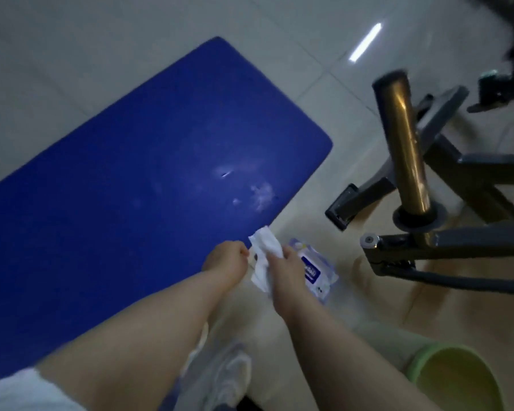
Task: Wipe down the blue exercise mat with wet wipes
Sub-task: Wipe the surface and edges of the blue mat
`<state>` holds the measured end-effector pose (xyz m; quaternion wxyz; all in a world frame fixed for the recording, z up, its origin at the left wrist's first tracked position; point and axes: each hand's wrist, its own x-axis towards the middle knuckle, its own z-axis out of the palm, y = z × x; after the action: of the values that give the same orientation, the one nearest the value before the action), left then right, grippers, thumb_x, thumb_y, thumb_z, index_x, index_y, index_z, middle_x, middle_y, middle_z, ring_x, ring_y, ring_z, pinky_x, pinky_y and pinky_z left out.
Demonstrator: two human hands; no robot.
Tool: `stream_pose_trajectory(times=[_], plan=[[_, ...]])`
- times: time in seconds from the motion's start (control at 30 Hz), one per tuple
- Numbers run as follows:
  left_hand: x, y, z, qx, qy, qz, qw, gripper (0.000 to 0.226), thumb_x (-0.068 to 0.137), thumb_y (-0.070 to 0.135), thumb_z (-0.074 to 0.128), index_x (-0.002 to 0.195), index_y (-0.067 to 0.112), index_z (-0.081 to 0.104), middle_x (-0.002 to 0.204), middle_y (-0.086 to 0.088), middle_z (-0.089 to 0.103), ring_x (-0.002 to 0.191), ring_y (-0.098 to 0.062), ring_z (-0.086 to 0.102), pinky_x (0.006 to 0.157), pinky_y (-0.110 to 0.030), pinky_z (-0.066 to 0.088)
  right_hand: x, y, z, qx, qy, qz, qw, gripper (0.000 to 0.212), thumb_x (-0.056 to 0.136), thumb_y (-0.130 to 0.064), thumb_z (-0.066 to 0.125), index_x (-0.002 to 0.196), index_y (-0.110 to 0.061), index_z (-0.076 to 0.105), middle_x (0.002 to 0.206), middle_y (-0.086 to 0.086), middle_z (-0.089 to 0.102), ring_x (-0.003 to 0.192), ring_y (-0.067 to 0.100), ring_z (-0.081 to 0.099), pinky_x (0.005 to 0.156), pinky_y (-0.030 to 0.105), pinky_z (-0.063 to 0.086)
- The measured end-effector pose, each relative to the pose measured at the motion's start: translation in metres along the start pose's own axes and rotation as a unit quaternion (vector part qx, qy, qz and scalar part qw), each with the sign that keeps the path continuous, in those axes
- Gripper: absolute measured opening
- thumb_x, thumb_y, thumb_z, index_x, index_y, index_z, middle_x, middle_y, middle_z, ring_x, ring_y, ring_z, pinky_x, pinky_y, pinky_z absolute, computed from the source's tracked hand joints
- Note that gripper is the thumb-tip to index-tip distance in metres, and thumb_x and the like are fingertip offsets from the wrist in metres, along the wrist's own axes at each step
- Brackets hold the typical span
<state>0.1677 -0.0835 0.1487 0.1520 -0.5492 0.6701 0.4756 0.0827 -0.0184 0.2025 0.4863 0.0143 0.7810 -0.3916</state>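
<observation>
Tiled floor (pixel 72 54), rounded-corner mat (pixel 131 179), crumpled wipe (pixel 264 256)

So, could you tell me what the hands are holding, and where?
Both hold one wet wipe: left hand pinches its left edge, right hand grips its middle.

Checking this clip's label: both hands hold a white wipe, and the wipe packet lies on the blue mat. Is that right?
Not quite. In the head view the wipe packet lies on the tiled floor just beside the blue mat, not on it. The rest stands: the left hand and the right hand both hold the white wipe.
</observation>
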Motion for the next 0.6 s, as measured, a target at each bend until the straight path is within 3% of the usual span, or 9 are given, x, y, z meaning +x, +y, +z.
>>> stream_pose_trajectory(times=[0.1,0.2,0.3,0.4,0.5,0.6], plan=[[-0.061,-0.058,-0.052,0.012,-0.014,-0.074,0.997,0.022,0.096,0.015,0.038,0.085,0.012,0.058,0.098,-0.010,0.061,0.081,-0.023,0.052,0.066,-0.031,0.038,-0.073,-0.012,0.046,-0.005,-0.137,0.028,0.990,0.017,0.083,-0.001,0.062,0.084,-0.014,0.073,0.087,0.005,0.070,0.074,0.008,0.066,0.065,0.022,0.051],[-0.144,-0.124,-0.092,0.013,0.002,-0.170,0.985,0.023,0.097,0.012,0.037,0.099,0.011,0.060,0.103,-0.007,0.061,0.081,-0.020,0.052,0.067,-0.031,0.041,-0.143,-0.008,0.083,-0.123,-0.215,0.054,0.967,0.022,0.083,0.004,0.058,0.086,-0.007,0.076,0.097,-0.001,0.072,0.089,0.011,0.064,0.082,0.031,0.051],[-0.226,-0.181,-0.110,-0.030,0.044,-0.226,0.973,0.024,0.095,0.011,0.039,0.100,0.018,0.061,0.103,-0.001,0.061,0.090,-0.021,0.058,0.073,-0.032,0.047,-0.199,0.001,0.117,-0.142,-0.222,0.090,0.960,0.010,0.082,0.001,0.067,0.089,-0.002,0.073,0.109,0.009,0.068,0.092,0.024,0.065,0.082,0.037,0.055],[-0.289,-0.227,-0.116,-0.098,0.046,-0.247,0.963,0.022,0.093,0.010,0.040,0.093,0.018,0.060,0.097,-0.001,0.059,0.086,-0.021,0.057,0.075,-0.035,0.047,-0.245,0.015,0.153,-0.156,-0.202,0.077,0.964,0.017,0.082,-0.011,0.072,0.096,-0.001,0.068,0.106,0.013,0.062,0.091,0.033,0.064,0.084,0.048,0.054],[-0.334,-0.275,-0.114,-0.170,0.066,-0.244,0.952,0.021,0.090,0.005,0.038,0.084,0.021,0.051,0.088,0.001,0.050,0.077,-0.017,0.043,0.068,-0.030,0.038,-0.288,0.032,0.192,-0.238,-0.191,0.007,0.952,0.005,0.081,-0.016,0.073,0.085,-0.014,0.070,0.093,0.008,0.066,0.081,0.025,0.062,0.069,0.038,0.052],[-0.372,-0.331,-0.108,-0.207,0.082,-0.251,0.942,0.023,0.092,0.005,0.036,0.091,0.015,0.057,0.094,-0.003,0.058,0.079,-0.018,0.047,0.071,-0.032,0.043,-0.329,0.064,0.239,-0.311,-0.199,-0.045,0.928,0.003,0.087,-0.016,0.066,0.088,-0.019,0.068,0.093,0.002,0.063,0.082,0.023,0.059,0.061,0.029,0.045]])
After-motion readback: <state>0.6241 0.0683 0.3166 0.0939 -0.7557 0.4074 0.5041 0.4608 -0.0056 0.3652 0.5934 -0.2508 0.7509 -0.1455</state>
